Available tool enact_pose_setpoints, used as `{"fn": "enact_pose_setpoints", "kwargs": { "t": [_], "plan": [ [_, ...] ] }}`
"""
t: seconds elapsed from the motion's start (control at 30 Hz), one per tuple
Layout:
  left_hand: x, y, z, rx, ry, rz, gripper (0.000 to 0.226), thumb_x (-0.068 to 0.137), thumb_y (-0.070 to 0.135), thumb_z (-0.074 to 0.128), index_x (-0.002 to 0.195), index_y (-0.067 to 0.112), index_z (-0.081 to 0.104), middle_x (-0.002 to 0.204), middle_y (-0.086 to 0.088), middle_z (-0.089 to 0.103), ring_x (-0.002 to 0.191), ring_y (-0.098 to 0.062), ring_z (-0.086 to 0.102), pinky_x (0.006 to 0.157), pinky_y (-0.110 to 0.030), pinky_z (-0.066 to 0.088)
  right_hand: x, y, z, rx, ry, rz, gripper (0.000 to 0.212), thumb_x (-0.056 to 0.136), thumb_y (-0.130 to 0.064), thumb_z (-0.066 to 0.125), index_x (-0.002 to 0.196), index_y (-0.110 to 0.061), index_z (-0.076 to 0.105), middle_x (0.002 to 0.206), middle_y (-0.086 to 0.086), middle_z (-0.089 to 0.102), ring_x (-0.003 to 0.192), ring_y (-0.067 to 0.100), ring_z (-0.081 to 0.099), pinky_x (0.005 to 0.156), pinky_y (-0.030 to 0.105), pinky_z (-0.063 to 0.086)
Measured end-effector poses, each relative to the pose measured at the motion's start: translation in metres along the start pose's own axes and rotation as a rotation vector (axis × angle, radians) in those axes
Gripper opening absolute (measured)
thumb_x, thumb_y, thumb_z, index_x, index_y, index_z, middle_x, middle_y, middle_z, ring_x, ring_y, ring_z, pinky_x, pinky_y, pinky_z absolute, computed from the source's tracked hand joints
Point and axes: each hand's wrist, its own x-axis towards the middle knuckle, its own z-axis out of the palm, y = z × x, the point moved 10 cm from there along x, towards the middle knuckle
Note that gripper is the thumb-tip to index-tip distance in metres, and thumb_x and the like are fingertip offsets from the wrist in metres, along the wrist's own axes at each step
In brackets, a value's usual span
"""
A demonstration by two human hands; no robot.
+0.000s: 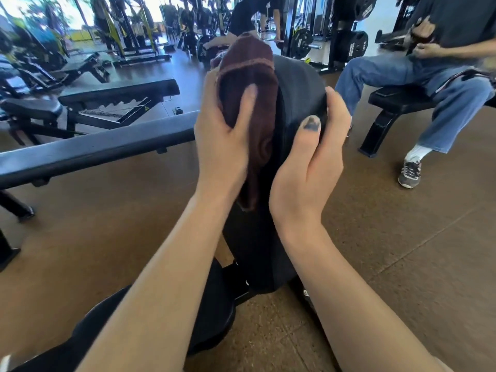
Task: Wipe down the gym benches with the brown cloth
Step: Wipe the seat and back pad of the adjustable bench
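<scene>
- The left hand (pixel 222 135) grips the brown cloth (pixel 248 84), thumb curled over its front, pressing it against the left side of the upright bench pad (pixel 298 87).
- The right hand (pixel 311 159) curls around the pad's right edge (thumbnail darkly stained).

Bright daylight floods in from windows (pixel 80 12) at eleven o'clock, overexposed; edges bow from wide-angle distortion, and the background is softly blurred.
</scene>
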Motion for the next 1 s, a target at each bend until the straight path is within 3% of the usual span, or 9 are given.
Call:
{"fn": "enact_pose_setpoints", "kwargs": {
  "t": [0.1, 0.23, 0.3, 0.4, 0.5, 0.63, 0.73, 0.9, 1.0],
  "plan": [
    [0.044, -0.005, 0.0, 0.04, -0.036, -0.074, 0.022, 0.101, 0.034, 0.054, 0.122, 0.027, 0.055, 0.113, 0.017, 0.064, 0.106, 0.01, 0.061, 0.095, -0.019, 0.051, 0.0, -0.006, 0.001, -0.078, 0.05, -0.061, 0.052, 0.104, -0.026, 0.036, 0.151, -0.003, 0.045, 0.15, 0.003, 0.055, 0.135, 0.002, 0.05, 0.104, 0.01, 0.036],
    [0.06, 0.019, 0.008, 0.13, -0.129, -0.067, 0.008, 0.101, 0.026, 0.06, 0.109, 0.028, 0.059, 0.097, 0.027, 0.057, 0.084, 0.027, 0.055, 0.078, -0.003, 0.043, -0.003, -0.007, 0.0, -0.088, 0.064, -0.061, 0.052, 0.104, -0.026, 0.036, 0.15, -0.003, 0.046, 0.147, 0.0, 0.055, 0.129, -0.007, 0.049, 0.1, 0.006, 0.035],
    [0.041, 0.039, 0.018, 0.083, -0.191, 0.04, 0.012, 0.093, 0.024, 0.066, 0.1, 0.032, 0.061, 0.091, 0.022, 0.063, 0.081, 0.017, 0.059, 0.076, -0.008, 0.044, -0.001, -0.005, -0.002, -0.069, 0.072, -0.042, 0.053, 0.104, -0.028, 0.034, 0.149, -0.005, 0.047, 0.146, 0.005, 0.059, 0.13, 0.008, 0.056, 0.101, 0.016, 0.044],
    [0.022, 0.055, 0.03, 0.073, -0.265, 0.2, 0.016, 0.086, 0.028, 0.066, 0.097, 0.016, 0.069, 0.088, 0.003, 0.069, 0.081, -0.008, 0.062, 0.075, -0.024, 0.048, -0.002, -0.002, -0.004, 0.014, 0.059, -0.004, 0.053, 0.104, -0.028, 0.032, 0.148, -0.004, 0.049, 0.141, 0.008, 0.062, 0.127, 0.02, 0.06, 0.101, 0.037, 0.05],
    [0.044, 0.04, 0.025, 0.07, -0.213, 0.117, 0.017, 0.084, 0.035, 0.068, 0.095, 0.023, 0.071, 0.086, 0.008, 0.07, 0.081, -0.007, 0.065, 0.075, -0.027, 0.052, -0.003, -0.002, -0.006, 0.027, 0.066, -0.007, 0.052, 0.104, -0.025, 0.034, 0.147, 0.0, 0.049, 0.143, 0.003, 0.059, 0.131, 0.005, 0.055, 0.104, 0.02, 0.043],
    [0.079, -0.003, 0.007, 0.007, -0.076, -0.133, 0.018, 0.084, 0.034, 0.069, 0.099, 0.026, 0.07, 0.092, 0.014, 0.073, 0.087, -0.003, 0.069, 0.077, -0.026, 0.055, -0.004, -0.003, -0.002, -0.006, 0.028, -0.026, 0.052, 0.104, -0.025, 0.036, 0.149, -0.002, 0.046, 0.147, 0.001, 0.055, 0.135, 0.001, 0.05, 0.106, 0.015, 0.039],
    [0.069, 0.004, 0.011, -0.005, -0.083, -0.119, 0.009, 0.087, 0.026, 0.066, 0.095, 0.028, 0.068, 0.088, 0.018, 0.07, 0.078, 0.006, 0.064, 0.073, -0.018, 0.051, -0.005, -0.004, 0.0, -0.062, 0.032, -0.065, 0.052, 0.104, -0.023, 0.035, 0.151, -0.002, 0.043, 0.143, -0.009, 0.049, 0.13, -0.017, 0.041, 0.102, 0.007, 0.033],
    [0.041, 0.025, 0.018, 0.003, -0.16, 0.086, 0.008, 0.087, 0.031, 0.067, 0.094, 0.034, 0.064, 0.083, 0.025, 0.068, 0.08, 0.002, 0.062, 0.075, -0.021, 0.049, -0.006, 0.0, -0.002, -0.017, 0.041, -0.078, 0.051, 0.104, -0.022, 0.034, 0.149, 0.001, 0.044, 0.147, 0.009, 0.056, 0.134, 0.013, 0.054, 0.104, 0.015, 0.039],
    [0.075, -0.012, 0.007, -0.018, -0.028, -0.13, 0.016, 0.092, 0.032, 0.068, 0.105, 0.023, 0.068, 0.096, 0.016, 0.07, 0.083, 0.006, 0.066, 0.078, -0.019, 0.053, -0.006, -0.002, -0.002, -0.039, 0.046, -0.097, 0.051, 0.103, -0.019, 0.035, 0.149, 0.003, 0.044, 0.144, -0.001, 0.052, 0.133, -0.005, 0.046, 0.105, 0.011, 0.035]
  ]
}}
